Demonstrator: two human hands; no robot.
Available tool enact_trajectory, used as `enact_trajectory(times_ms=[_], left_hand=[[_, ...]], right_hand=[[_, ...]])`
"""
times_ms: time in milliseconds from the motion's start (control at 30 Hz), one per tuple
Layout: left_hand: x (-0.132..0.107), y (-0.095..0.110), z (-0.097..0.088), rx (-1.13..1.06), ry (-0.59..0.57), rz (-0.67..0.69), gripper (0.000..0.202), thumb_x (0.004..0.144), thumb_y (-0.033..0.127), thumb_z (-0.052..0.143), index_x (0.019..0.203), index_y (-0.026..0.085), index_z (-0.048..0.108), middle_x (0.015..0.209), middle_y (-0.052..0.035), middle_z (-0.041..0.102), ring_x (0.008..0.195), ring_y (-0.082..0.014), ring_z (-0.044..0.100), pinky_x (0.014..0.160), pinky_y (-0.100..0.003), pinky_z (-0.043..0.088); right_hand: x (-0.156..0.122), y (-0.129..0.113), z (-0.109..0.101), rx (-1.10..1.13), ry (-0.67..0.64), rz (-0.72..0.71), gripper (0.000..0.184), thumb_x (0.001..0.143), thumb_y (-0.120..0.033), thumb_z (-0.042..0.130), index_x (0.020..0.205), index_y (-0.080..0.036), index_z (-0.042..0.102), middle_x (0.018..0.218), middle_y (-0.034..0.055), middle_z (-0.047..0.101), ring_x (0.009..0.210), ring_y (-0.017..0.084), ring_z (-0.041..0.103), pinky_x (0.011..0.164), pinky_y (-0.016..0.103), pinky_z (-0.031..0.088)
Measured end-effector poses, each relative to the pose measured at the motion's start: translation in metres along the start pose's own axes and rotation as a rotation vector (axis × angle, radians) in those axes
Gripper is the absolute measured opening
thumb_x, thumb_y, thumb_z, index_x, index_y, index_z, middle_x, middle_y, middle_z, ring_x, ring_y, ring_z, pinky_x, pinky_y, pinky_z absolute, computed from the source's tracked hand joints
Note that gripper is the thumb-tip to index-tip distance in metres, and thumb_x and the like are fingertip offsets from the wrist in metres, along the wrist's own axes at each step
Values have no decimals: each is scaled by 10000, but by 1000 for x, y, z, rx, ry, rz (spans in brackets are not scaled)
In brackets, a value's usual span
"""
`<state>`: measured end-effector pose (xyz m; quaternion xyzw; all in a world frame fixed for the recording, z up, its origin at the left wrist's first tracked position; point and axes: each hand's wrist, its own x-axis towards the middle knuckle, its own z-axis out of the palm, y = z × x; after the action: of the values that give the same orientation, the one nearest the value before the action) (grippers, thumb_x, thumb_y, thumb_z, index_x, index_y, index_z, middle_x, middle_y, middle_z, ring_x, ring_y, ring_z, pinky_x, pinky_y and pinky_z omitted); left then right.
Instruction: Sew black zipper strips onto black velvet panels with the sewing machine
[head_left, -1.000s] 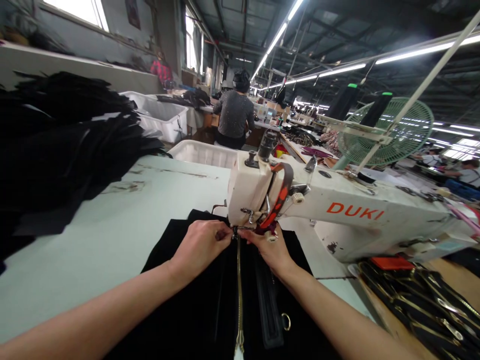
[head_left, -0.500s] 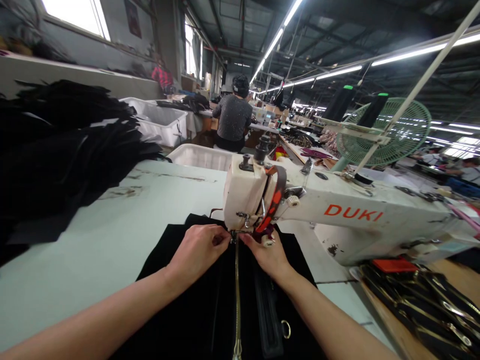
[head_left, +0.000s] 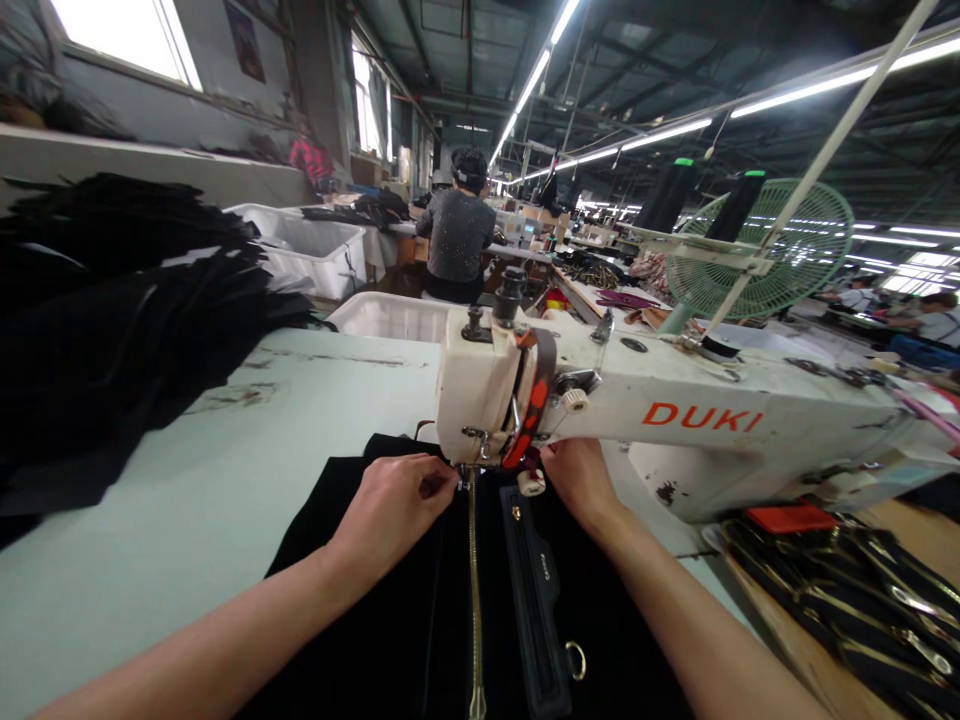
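My left hand [head_left: 401,505] is closed in a pinch at the edge of the black fabric piece [head_left: 375,620], just left of the presser foot [head_left: 463,478]. A gold-toothed zipper [head_left: 475,590] runs from under the foot down the fabric toward me. My right hand [head_left: 581,485] reaches in under the arm of the white sewing machine [head_left: 480,390], right of the needle. Its fingers look curled, but the machine head hides the tips and whatever they grip. Between the zipper and my right forearm lies a dark trim strip [head_left: 536,600] with a gold ring [head_left: 576,661] beside it.
Black cut pieces [head_left: 112,330] are heaped on the left of the pale table [head_left: 187,500]. Gold-zippered strips [head_left: 847,590] and a red object [head_left: 791,517] lie at right. Behind the machine are white bins [head_left: 397,315], a green fan [head_left: 802,250] and a seated person [head_left: 459,235].
My right hand has moved right and away from me, off the fabric near the foot to behind the machine head. More of the trim strip shows. My left hand stays by the foot.
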<state>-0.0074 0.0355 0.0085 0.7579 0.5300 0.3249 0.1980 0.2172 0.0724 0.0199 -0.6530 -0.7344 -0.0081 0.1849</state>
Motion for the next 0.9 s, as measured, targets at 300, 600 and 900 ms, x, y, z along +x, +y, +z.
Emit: enact_trajectory(times_ms=[300, 600, 900], left_hand=[[-1, -1, 1, 11, 7, 18, 198, 850, 233, 577, 767, 199, 753, 771, -7, 761, 654, -166, 691, 639, -242, 480], [1, -1, 2, 22, 10, 19, 233, 858, 282, 557, 779, 192, 757, 753, -16, 755, 597, -158, 663, 612, -244, 473], [0, 0, 1, 56, 9, 2, 208, 857, 254, 567, 780, 209, 754, 731, 0, 749, 624, -168, 676, 628, -246, 474]], right_hand=[[-3, -7, 0, -17, -82, 50, 209, 853, -143, 566, 730, -164, 734, 648, 64, 686, 644, 186, 634, 604, 250, 372], [-7, -18, -7, 38, -142, -30, 197, 812, -99, 552, 713, -144, 717, 663, 70, 672, 626, 171, 601, 558, 256, 317], [-9, -22, -9, 155, -181, -89, 213, 756, -58, 574, 567, -147, 617, 607, 40, 640, 626, 137, 565, 512, 217, 276]])
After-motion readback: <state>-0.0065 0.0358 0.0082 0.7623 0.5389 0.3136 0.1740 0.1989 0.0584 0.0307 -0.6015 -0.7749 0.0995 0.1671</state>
